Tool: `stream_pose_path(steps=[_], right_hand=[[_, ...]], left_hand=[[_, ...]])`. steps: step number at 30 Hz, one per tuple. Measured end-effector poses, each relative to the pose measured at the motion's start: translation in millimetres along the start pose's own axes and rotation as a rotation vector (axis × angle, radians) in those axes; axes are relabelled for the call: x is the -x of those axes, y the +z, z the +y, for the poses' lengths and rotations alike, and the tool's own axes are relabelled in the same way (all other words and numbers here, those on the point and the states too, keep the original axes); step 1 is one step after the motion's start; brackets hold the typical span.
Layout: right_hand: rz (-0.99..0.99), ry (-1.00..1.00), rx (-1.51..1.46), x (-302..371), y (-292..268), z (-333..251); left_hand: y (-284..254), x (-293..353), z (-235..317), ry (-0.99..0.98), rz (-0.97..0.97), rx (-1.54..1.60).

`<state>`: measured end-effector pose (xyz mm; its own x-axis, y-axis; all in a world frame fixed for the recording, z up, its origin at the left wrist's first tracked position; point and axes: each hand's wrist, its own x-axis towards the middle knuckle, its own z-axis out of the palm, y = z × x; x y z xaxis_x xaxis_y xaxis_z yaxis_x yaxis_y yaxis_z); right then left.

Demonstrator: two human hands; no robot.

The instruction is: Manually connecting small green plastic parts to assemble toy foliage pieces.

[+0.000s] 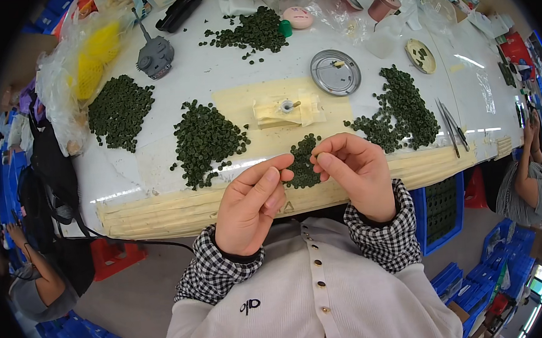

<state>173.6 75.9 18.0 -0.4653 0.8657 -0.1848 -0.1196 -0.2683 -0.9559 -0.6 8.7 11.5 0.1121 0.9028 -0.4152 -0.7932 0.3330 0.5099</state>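
Observation:
My left hand (252,203) is raised over the table's near edge, with thumb and forefinger pinched; whatever sits between their tips is too small to make out. Opposite it, my right hand (359,174) pinches a small dark green part (314,156) between thumb and fingertips. The two hands are a short gap apart. Just behind and between them lies a small heap of dark green round parts (302,167). Larger heaps of similar parts lie to the left (206,139) and right (408,106). Beyond the hands stands a block wrapped in cream tape (270,113), with a small round fitting on top.
More green parts are heaped at far left (120,111) and at the back (255,33). A grey model tank turret (155,56), a round metal lid (325,85), a cream dish (430,65) and tweezers (449,128) lie around. Clear plastic bags (57,77) crowd the left edge.

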Motion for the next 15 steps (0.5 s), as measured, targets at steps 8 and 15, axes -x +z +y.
stream_pose_path(steps=[8, 15], right_hand=[[0.005, -0.055, 0.056, 3.2, 5.8, -0.3], [0.054, -0.4, 0.402, 5.7, 18.6, -1.9]], left_hand=[[-9.0, -1.0, -4.9, 0.024, -0.049, 0.013], [-5.3, -0.6, -5.1, 0.002, -0.064, -0.011]])
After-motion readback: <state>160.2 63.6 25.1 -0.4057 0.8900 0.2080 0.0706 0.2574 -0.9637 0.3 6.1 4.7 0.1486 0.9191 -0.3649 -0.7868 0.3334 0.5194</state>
